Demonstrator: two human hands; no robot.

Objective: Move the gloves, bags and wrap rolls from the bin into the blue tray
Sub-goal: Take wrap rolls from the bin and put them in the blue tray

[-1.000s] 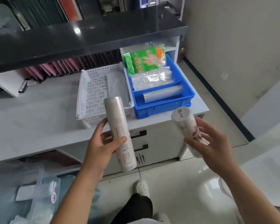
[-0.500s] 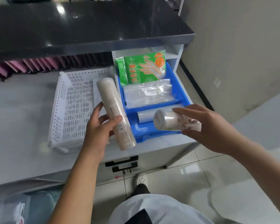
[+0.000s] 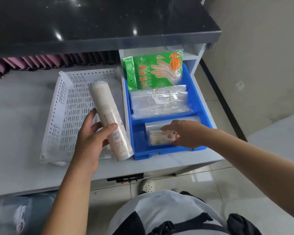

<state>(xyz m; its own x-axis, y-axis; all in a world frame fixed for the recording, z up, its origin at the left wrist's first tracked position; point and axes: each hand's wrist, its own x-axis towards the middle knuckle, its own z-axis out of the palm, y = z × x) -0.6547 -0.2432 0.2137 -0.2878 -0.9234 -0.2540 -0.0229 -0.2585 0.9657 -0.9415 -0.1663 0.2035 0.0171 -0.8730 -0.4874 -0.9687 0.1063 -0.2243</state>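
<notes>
The blue tray (image 3: 201, 99) sits on the white counter, right of a white perforated bin (image 3: 58, 112). Its back part holds a green glove pack (image 3: 153, 72) and clear bags (image 3: 159, 100). In the front compartment lies a clear wrap roll (image 3: 153, 125). My right hand (image 3: 185, 133) grips a short patterned wrap roll (image 3: 161, 137) and holds it down inside that front compartment, beside the clear roll. My left hand (image 3: 90, 141) holds a long white wrap roll (image 3: 109, 119) tilted over the bin's right edge.
A dark shelf (image 3: 109, 22) overhangs the back of the counter (image 3: 15, 133), with pink folders (image 3: 24, 61) beneath it. Drawers with black handles (image 3: 126, 178) are under the counter edge. A plastic bag (image 3: 15, 216) lies on the floor at lower left.
I have come closer to the counter. My right hand lowered the short patterned roll from above the tray's front edge into the front compartment. My left hand kept the long roll over the bin.
</notes>
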